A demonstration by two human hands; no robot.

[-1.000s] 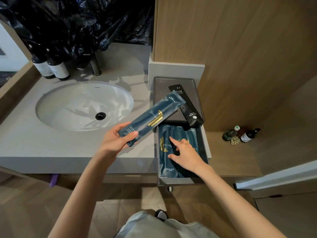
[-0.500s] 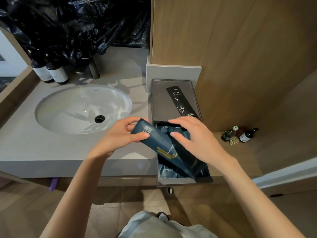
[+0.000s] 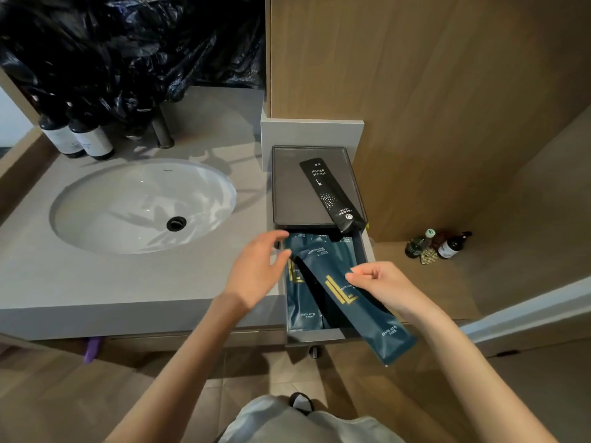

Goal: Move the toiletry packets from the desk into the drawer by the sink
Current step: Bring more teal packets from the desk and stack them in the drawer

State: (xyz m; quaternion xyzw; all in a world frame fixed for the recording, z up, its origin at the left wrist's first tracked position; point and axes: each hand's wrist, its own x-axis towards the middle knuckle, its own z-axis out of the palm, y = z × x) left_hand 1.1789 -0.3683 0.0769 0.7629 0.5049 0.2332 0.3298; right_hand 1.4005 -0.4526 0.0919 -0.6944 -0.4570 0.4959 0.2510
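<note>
The grey vanity counter (image 3: pixel 134 282) carries the white oval sink (image 3: pixel 140 203), and the pulled-out drawer (image 3: pixel 319 335) sits just beside its right end, with a dark tray (image 3: pixel 287 187) across the drawer's back half holding a black toothbrush packet (image 3: pixel 331 195). Several teal dental kit packets (image 3: pixel 303 311) already lie flat in the drawer's open front half. One more teal packet (image 3: pixel 358 311) lies slanted across them, its lower end sticking out over the drawer's front right corner. To seat it well, that overhanging end should probably be swung back and the packet turned parallel to the others, so the drawer can close without catching it (the foil looks slippery, so a flat press may serve better than a pinch). The left hand (image 3: pixel 256 273) hovers open at the packet's upper end, fingers spread and holding nothing. The right hand (image 3: pixel 380 286) has thumb and fingertips nearly closed at the packet's edge; I cannot tell whether they actually pinch it.
</note>
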